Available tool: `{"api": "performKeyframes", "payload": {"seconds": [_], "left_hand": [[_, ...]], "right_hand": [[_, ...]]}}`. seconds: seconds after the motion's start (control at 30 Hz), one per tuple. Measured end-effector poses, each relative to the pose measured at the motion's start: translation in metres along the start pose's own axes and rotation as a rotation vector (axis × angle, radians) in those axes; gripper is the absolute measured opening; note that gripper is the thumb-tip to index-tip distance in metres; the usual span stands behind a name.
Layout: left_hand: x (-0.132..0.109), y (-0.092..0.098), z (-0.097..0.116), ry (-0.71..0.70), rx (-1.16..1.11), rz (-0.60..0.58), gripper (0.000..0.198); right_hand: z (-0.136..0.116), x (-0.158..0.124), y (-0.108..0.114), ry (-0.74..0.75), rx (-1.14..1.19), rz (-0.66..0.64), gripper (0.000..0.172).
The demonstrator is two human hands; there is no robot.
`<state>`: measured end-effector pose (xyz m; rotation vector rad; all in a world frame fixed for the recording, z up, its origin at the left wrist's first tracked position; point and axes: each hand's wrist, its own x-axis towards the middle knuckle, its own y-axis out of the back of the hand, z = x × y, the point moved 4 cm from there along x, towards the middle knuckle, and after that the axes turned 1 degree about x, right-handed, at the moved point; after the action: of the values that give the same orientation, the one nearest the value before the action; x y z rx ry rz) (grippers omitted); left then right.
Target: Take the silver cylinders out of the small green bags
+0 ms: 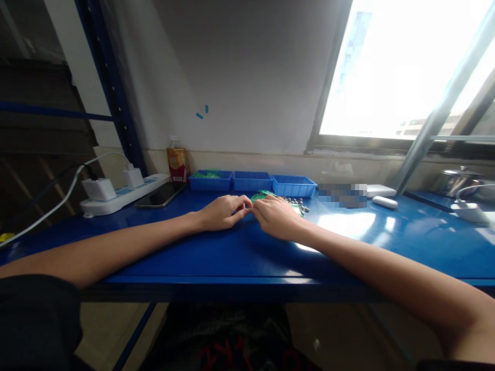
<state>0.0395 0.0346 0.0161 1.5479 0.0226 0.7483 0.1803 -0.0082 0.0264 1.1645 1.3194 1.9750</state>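
Note:
Both hands meet over the middle of the blue table, fingertips touching or nearly so. My left hand is closed in a pinch, thumb against the fingers; whatever is between them is too small to make out. My right hand is closed too, its fingers curled down toward the left fingertips, and its grip is hidden. Just behind the right hand lie green pieces, partly covered by it. Small metal parts are scattered beside them, too small to name.
Three blue bins stand in a row along the wall; the left one holds green pieces. To the left are a drink bottle, a phone and a white power strip with chargers. A small white case lies right.

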Motion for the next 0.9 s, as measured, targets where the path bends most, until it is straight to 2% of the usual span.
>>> {"api": "performKeyframes", "payload": {"seconds": [0.23,0.5,0.73,0.9], "left_hand": [[0.0004,-0.0001,0.001,-0.005,0.017,0.0,0.023],[0.0009,-0.0012,-0.0008,-0.024,0.035,-0.016,0.026],[0.0009,-0.0011,0.0004,-0.032,0.025,-0.021,0.026],[0.0007,-0.0015,-0.0002,-0.029,0.004,-0.016,0.027]], "right_hand": [[0.0004,-0.0003,-0.0006,-0.002,0.009,-0.035,0.035],[0.002,-0.0026,0.0031,-0.053,0.073,-0.032,0.026],[0.0032,-0.0014,0.0026,-0.032,0.07,0.011,0.021],[0.0013,-0.0033,0.0029,-0.049,0.047,0.0,0.023]]}}
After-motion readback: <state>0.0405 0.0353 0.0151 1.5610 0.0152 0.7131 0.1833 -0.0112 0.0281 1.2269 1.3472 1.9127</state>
